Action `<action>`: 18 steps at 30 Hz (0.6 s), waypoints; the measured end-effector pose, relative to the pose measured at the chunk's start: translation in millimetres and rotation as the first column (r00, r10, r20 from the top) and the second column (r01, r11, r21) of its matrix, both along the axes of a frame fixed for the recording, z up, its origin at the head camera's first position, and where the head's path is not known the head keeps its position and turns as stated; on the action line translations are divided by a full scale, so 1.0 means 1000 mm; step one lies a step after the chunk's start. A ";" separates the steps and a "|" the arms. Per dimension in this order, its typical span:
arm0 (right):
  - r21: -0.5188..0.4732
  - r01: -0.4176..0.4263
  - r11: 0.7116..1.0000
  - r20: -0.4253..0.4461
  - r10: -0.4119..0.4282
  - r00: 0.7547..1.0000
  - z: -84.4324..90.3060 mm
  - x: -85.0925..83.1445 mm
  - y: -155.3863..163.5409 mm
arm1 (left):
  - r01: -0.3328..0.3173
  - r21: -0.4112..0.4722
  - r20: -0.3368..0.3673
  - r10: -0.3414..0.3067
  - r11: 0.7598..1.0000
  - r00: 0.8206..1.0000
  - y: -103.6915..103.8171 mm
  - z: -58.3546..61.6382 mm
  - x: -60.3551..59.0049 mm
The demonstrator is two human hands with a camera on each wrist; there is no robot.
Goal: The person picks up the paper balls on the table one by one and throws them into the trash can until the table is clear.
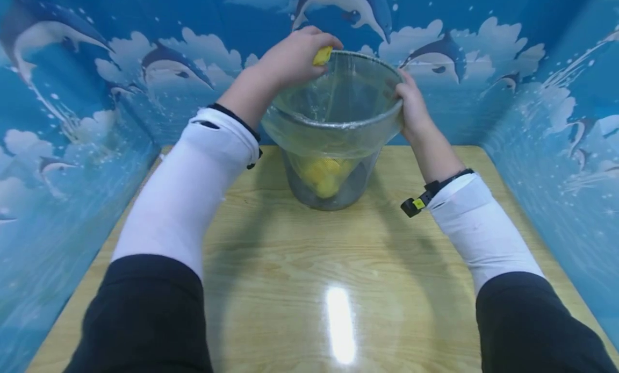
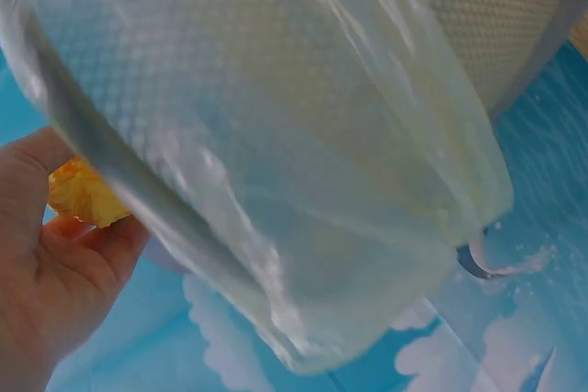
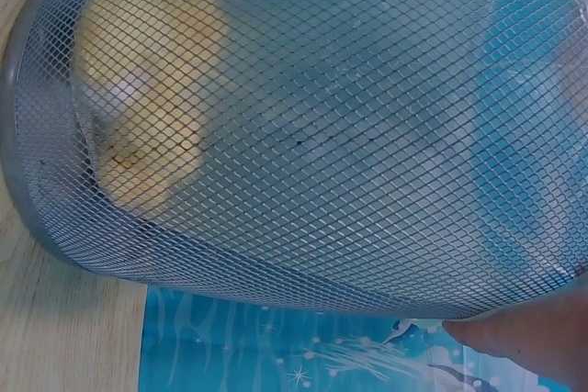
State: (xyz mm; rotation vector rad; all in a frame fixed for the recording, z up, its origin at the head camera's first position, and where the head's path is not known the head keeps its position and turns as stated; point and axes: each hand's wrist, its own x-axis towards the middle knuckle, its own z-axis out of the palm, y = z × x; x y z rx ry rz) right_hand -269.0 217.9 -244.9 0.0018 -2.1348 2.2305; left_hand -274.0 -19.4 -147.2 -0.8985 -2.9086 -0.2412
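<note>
A grey mesh wastebasket [image 1: 296,187] stands upright on the table, lined with a translucent pale-green bin bag [image 1: 314,136] folded over its rim. My left hand [image 1: 297,58] is at the rim's left back side and pinches a crumpled yellow wad [image 2: 84,192] between thumb and fingers. Whether that hand also touches the bag is unclear. On the right, my right hand [image 1: 414,104] grips the bagged rim; one digit shows at the edge of the right wrist view. Crumpled yellow waste [image 3: 156,89] lies at the bottom of the bag, seen through the mesh.
The wood-grain table [image 1: 271,287] carries a bright light reflection near the front. Blue sheeting printed with dolphins [image 1: 430,66] encloses the back and both sides, close behind the basket. A strap with a small black device [image 1: 413,205] is on the right wrist.
</note>
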 end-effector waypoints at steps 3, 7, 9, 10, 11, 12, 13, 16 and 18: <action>0.004 -0.002 1.000 0.004 0.002 1.000 0.001 0.001 -0.001 | 0.006 -0.023 0.019 -0.006 1.000 1.000 0.007 -0.002 0.001; 0.025 -0.001 1.000 0.003 0.001 1.000 0.000 0.001 -0.001 | 0.019 -0.043 0.042 -0.018 0.999 0.999 0.013 -0.005 0.002; 0.034 0.001 0.999 0.002 -0.001 1.000 0.000 0.002 0.000 | 0.028 -0.050 0.052 -0.025 0.998 0.998 0.014 -0.007 0.002; 0.029 0.011 1.000 0.000 -0.011 1.000 0.000 0.003 -0.001 | 0.032 -0.052 0.056 -0.029 0.998 0.998 0.015 -0.008 0.002; 0.035 0.012 0.999 -0.002 -0.012 1.000 0.000 0.003 -0.001 | 0.036 -0.054 0.057 -0.033 0.998 0.998 0.015 -0.008 0.002; 0.039 0.014 0.999 -0.005 -0.013 1.000 0.000 0.003 -0.001 | 0.041 -0.056 0.057 -0.038 0.998 0.998 0.015 -0.009 0.002; 0.044 0.014 0.999 -0.006 -0.014 1.000 0.000 0.003 -0.001 | 0.046 -0.060 0.056 -0.042 0.997 0.998 0.016 -0.010 0.002; 0.035 0.013 0.999 -0.011 -0.012 1.000 -0.001 0.002 0.000 | 0.057 -0.063 0.058 -0.053 0.996 0.997 0.015 -0.011 0.001; 0.036 0.005 0.999 -0.009 -0.004 1.000 -0.001 0.001 0.000 | 0.066 -0.064 0.073 -0.061 0.996 0.995 0.015 -0.012 0.001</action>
